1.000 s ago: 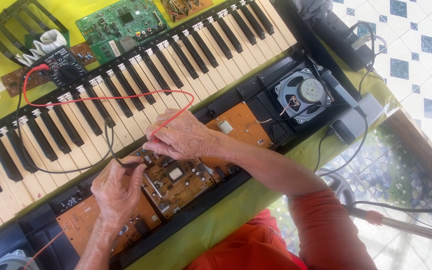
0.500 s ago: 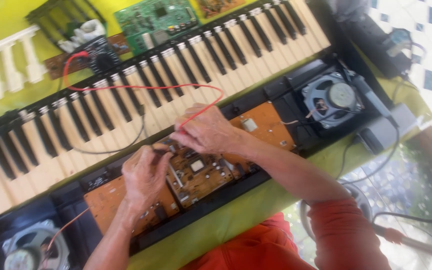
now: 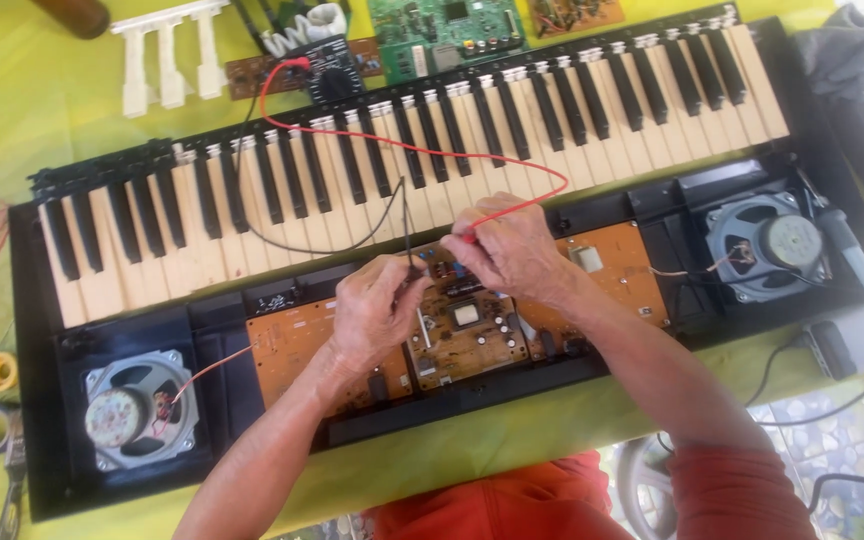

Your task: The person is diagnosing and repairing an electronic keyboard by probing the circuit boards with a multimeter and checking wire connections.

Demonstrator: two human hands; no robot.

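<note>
Your left hand (image 3: 377, 312) lies palm down, knuckles up, with the fingers curled and the thumb and fingertips pinched together at the upper right of the hand. Your left forearm is bare and enters from the lower left. Your right hand (image 3: 512, 250) sits just beside it, fingers bent and pinched closed toward the left. Your right forearm runs down to the right into an orange-red sleeve

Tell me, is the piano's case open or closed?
Open: the keyboard has no top cover, so its brown circuit boards and both speakers show.
</note>
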